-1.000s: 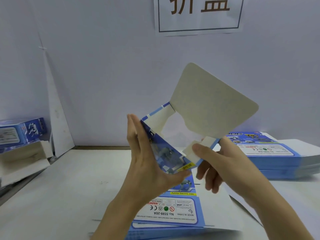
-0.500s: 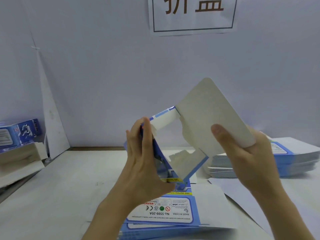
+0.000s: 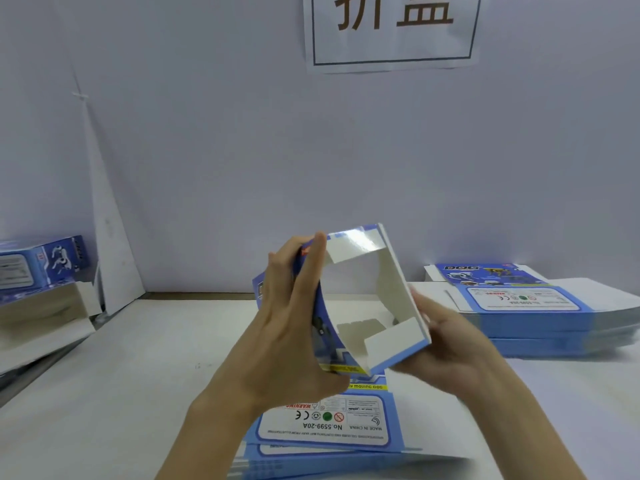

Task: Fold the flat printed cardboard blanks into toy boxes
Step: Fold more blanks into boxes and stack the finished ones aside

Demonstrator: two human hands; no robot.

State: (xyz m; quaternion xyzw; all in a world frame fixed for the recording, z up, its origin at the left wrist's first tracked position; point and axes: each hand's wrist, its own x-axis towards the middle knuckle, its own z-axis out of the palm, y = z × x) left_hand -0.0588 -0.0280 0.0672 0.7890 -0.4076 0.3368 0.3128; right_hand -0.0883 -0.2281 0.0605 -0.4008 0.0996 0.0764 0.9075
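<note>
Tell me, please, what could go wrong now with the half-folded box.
The box is skewed between the left hand and right hand; uneven pressure might crease a wall. The small flaps stick into the open end and may get crushed on closing. The loose blanks underneath could be knocked askew.

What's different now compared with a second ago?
The right hand swung the tall grey flap down; it no longer stands above the box, and that hand now sits against the box's right wall. The left hand still grips the left side; the flat blanks on the table lie unchanged.
</note>
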